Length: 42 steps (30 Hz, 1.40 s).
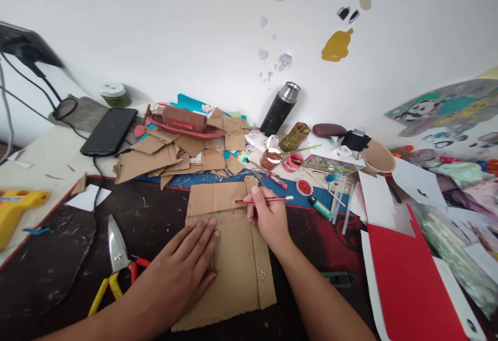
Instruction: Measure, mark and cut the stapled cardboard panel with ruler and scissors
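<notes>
A flat piece of brown cardboard [237, 273] lies in front of me on the dark mat. Across its upper part runs a clear ruler [229, 216]. My left hand [189, 258] lies flat with fingers stretched out, its fingertips at the ruler's lower edge on the cardboard. My right hand [268, 216] pinches a red pencil [243, 202], held almost level just above the ruler, its point toward the left. Whether the point touches the cardboard I cannot tell. Left of my left hand are large scissors [118, 250] with red and yellow handles, blades apart.
Cardboard scraps [151, 162] are heaped behind, with a brown model boat [182, 123] on top. Open paint pots [292, 162], a black flask [280, 107] and a green glue tube [320, 208] stand or lie behind right. A phone [109, 132] and yellow glue gun [17, 211] lie left; a red folder [412, 278] right.
</notes>
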Available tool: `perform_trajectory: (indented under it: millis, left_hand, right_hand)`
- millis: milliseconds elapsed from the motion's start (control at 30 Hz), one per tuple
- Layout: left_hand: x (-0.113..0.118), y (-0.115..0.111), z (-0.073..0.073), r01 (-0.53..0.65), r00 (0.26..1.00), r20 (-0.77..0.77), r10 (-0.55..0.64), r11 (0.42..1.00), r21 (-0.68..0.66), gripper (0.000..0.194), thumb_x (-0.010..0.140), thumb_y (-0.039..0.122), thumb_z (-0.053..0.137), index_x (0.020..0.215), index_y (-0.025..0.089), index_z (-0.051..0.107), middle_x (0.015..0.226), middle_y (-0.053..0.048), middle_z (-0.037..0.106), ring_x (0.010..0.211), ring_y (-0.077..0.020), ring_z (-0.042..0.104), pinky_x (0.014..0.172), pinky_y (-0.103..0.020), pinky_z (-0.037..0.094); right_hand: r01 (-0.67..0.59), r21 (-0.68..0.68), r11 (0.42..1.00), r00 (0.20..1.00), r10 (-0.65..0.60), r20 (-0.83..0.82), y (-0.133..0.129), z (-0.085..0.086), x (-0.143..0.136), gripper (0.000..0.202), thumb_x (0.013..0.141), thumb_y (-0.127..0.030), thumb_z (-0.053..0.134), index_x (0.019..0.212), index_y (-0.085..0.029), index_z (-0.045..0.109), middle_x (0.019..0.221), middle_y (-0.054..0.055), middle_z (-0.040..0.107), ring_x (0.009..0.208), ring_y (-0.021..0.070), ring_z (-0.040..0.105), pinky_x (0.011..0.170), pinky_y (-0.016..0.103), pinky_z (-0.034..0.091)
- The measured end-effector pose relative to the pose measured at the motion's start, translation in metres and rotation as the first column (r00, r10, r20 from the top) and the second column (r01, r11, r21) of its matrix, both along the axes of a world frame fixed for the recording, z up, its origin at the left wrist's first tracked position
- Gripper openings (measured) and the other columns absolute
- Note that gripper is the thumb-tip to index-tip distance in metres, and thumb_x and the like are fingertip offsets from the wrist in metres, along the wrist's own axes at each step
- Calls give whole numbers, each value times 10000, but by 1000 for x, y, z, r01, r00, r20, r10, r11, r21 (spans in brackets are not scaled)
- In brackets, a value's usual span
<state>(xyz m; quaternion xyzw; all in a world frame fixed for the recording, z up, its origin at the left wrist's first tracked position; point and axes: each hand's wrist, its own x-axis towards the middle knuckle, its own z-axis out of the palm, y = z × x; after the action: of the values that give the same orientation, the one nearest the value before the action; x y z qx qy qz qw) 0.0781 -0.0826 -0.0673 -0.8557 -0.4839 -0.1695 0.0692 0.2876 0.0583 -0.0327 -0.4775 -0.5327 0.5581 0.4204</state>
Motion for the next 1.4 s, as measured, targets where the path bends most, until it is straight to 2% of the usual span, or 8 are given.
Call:
perform_trajectory:
  millis: [100, 267, 367, 600, 933, 1067, 1267, 1400]
  left_hand:
    - [2, 0, -1, -10, 1000, 11, 11, 1000, -15, 651, 1126, 374, 519, 1730, 138, 471, 1640, -198, 659, 1477, -329, 656, 1267, -466, 425]
    - [1, 1, 4, 7, 999, -45, -6, 1000, 13, 538, 1110, 330, 515, 1580, 106, 650, 1617, -210, 677, 1462, -335, 665, 1237, -470, 449]
    - [0, 3, 7, 18, 998, -60, -16, 1000, 24, 511, 1106, 344, 514, 1516, 101, 699, 1601, -215, 689, 1425, -339, 690, 1209, -475, 471]
    - [-2, 6, 5, -8, 1000, 0, 8, 1000, -27, 575, 1114, 378, 536, 1638, 150, 600, 1645, -190, 657, 1462, -333, 665, 1240, -473, 450]
    - [-14, 30, 7, -28, 999, -29, 27, 998, -59, 696, 1138, 608, 478, 1629, 134, 617, 1625, -207, 670, 1489, -357, 643, 1273, -512, 429]
    - [-14, 38, 8, -7, 999, -52, 5, 999, -49, 702, 1143, 620, 452, 1571, 106, 664, 1625, -213, 667, 1484, -352, 651, 1261, -495, 443]
    - [-9, 37, 9, 45, 997, -63, -45, 999, -12, 582, 1163, 499, 474, 1536, 107, 689, 1631, -195, 665, 1480, -337, 653, 1285, -482, 401]
    - [-6, 41, 9, 90, 996, -10, -90, 996, 0, 636, 1151, 584, 476, 1525, 119, 698, 1639, -177, 665, 1483, -328, 647, 1325, -457, 328]
  right_hand:
    - [-5, 12, 1000, 1000, 5, -6, 0, -1, 0, 614, 985, -789, 673, 786, -209, 705, 493, -34, 581, 429, 120, 484, 455, 241, 394]
    - [-7, 21, 1000, 1000, 7, -6, -1, -2, 1, 625, 985, -802, 660, 793, -210, 709, 492, -36, 575, 430, 122, 477, 459, 248, 394]
    - [-4, 33, 999, 1000, 4, -5, -1, -1, 1, 618, 990, -794, 664, 797, -210, 714, 495, -36, 582, 425, 118, 470, 462, 249, 397]
    - [36, 65, 997, 999, -36, -7, 1, 1, 3, 620, 993, -793, 660, 793, -209, 714, 489, -33, 579, 427, 123, 483, 466, 249, 409]
    - [43, 65, 997, 999, -44, 13, 0, 1, 4, 613, 994, -796, 660, 802, -216, 716, 503, -30, 586, 429, 128, 489, 461, 254, 412]
    - [52, 76, 996, 998, -54, 23, 0, 2, 4, 621, 999, -800, 657, 796, -216, 714, 499, -33, 581, 430, 127, 488, 466, 255, 412]
    - [38, 68, 997, 998, -42, 56, -2, 3, 3, 628, 1011, -795, 649, 792, -212, 732, 505, -24, 590, 441, 128, 491, 478, 258, 415]
    - [35, 58, 998, 998, -38, 56, -2, 2, 3, 634, 1015, -794, 646, 792, -208, 746, 508, -22, 591, 439, 126, 492, 469, 253, 403]
